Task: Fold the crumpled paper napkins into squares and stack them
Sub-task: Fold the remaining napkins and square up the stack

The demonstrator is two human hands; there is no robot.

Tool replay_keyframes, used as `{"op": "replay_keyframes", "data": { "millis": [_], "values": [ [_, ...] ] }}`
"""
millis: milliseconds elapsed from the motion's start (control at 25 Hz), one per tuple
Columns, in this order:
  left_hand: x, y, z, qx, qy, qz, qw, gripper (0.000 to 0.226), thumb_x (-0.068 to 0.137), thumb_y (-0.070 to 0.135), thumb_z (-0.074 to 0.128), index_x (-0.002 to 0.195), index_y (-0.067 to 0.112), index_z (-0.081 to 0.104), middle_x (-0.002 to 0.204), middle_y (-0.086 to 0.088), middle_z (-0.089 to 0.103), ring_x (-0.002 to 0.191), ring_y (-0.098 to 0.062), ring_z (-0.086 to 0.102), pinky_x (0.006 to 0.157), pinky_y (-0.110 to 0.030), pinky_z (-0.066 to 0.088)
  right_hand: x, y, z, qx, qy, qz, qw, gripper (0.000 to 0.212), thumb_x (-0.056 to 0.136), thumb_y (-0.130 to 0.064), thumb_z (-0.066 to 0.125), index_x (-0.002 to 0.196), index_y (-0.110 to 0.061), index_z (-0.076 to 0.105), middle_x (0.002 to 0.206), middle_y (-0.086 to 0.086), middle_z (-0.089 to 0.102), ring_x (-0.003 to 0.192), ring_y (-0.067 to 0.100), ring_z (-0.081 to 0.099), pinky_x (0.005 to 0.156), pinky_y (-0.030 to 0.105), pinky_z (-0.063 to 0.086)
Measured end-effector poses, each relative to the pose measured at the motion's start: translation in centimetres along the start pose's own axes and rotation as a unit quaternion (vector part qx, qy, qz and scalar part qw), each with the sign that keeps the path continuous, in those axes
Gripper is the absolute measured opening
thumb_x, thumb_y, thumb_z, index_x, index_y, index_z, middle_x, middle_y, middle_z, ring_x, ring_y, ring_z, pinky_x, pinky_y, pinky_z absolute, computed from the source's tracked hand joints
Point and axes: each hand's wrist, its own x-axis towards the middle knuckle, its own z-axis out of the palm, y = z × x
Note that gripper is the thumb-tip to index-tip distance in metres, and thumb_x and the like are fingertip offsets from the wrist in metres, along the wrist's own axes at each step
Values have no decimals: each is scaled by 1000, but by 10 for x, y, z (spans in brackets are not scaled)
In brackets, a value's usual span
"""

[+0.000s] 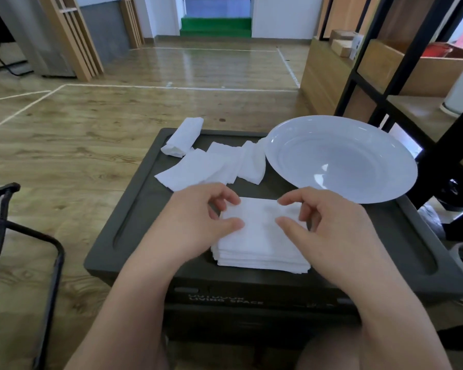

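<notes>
A stack of folded white napkins (pixel 259 247) lies near the front of the dark box lid (pixel 134 222). My left hand (pixel 198 217) pinches the left edge of the top napkin between thumb and fingers. On the right edge of the same napkin, my right hand (pixel 324 222) does likewise. Behind the stack, several loose white napkins (pixel 198 166) lie partly flattened and overlapping. One rolled, crumpled napkin (pixel 183 136) sits at the lid's far left corner, overhanging the edge.
A large white plate (pixel 340 158) stands on the back right of the lid, over one napkin's end. A black metal shelf frame (pixel 401 65) rises on the right. A black chair frame (pixel 24 233) is at the left, on wooden floor.
</notes>
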Motion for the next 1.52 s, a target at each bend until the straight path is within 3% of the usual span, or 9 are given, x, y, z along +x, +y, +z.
{"op": "replay_keyframes", "data": {
  "millis": [160, 320, 400, 840, 1040, 1160, 1280, 1360, 1520],
  "values": [
    [8, -9, 1, 14, -62, -3, 998, 19, 73, 38, 76, 90, 40, 68, 85, 17, 62, 65, 10, 55, 57, -6, 39, 1, 1, 13, -44, -93, 3, 995, 34, 83, -40, 63, 116, -40, 58, 97, -17, 45, 78, -9, 44, 63, 7, 33],
    [35, -26, -21, 154, 143, 13, 977, 34, 78, 33, 72, 110, 30, 62, 102, 12, 57, 94, -9, 55, 73, -21, 42, 3, -2, 12, -34, -73, 8, 997, 31, 82, -44, 64, 113, -42, 59, 94, -18, 47, 77, -10, 45, 61, 7, 32],
    [43, -35, -24, 220, 151, -22, 963, 46, 79, 34, 70, 121, 24, 55, 115, 1, 54, 104, -21, 51, 76, -29, 40, 3, -6, 10, -11, -29, 15, 999, 26, 81, -46, 64, 106, -42, 60, 90, -19, 52, 76, -6, 48, 60, 8, 33],
    [39, -36, -25, 187, 272, 55, 942, 19, 87, 10, 53, 94, 16, 70, 73, 2, 62, 70, -21, 49, 56, -29, 34, 2, -10, 4, 90, 90, -32, 991, 12, 81, -34, 65, 90, -41, 64, 81, -21, 59, 82, -5, 53, 65, 2, 40],
    [9, -4, -32, -72, 220, 143, 962, 17, 86, 25, 64, 87, 41, 69, 76, 23, 64, 73, -3, 57, 59, -7, 39, 2, -14, -1, 166, 105, -45, 980, 40, 79, -37, 68, 114, -49, 53, 103, -28, 58, 95, -7, 54, 67, 7, 45],
    [-6, 12, -37, -213, 52, 192, 957, 16, 83, 24, 64, 91, 36, 72, 85, 13, 71, 78, -9, 63, 70, -16, 47, 1, -20, -6, 270, 53, -33, 961, 64, 70, -57, 69, 126, -56, 39, 114, -36, 55, 105, -19, 50, 71, 2, 46],
    [-12, 19, -37, -319, -73, 185, 927, 23, 82, 16, 68, 102, 27, 72, 96, 3, 75, 91, -11, 69, 76, -17, 52, -1, -18, -13, 358, -25, -24, 933, 30, 74, -52, 70, 103, -48, 64, 100, -28, 68, 91, -9, 64, 66, 6, 50],
    [-12, 18, -31, -316, -85, 125, 937, 27, 83, 16, 72, 105, 30, 69, 97, 2, 75, 92, -14, 70, 76, -15, 52, -3, -18, -14, 385, -61, 3, 921, 12, 82, -41, 66, 93, -39, 72, 90, -15, 75, 83, 3, 71, 66, 17, 57],
    [-6, 14, -16, -214, -47, 18, 976, 10, 85, 25, 68, 95, 26, 70, 76, -1, 72, 72, -17, 68, 69, -15, 48, 0, -12, -3, 336, -37, 60, 939, 14, 88, -36, 60, 89, -30, 73, 86, -12, 75, 82, 5, 70, 72, 28, 57]
  ]
}}
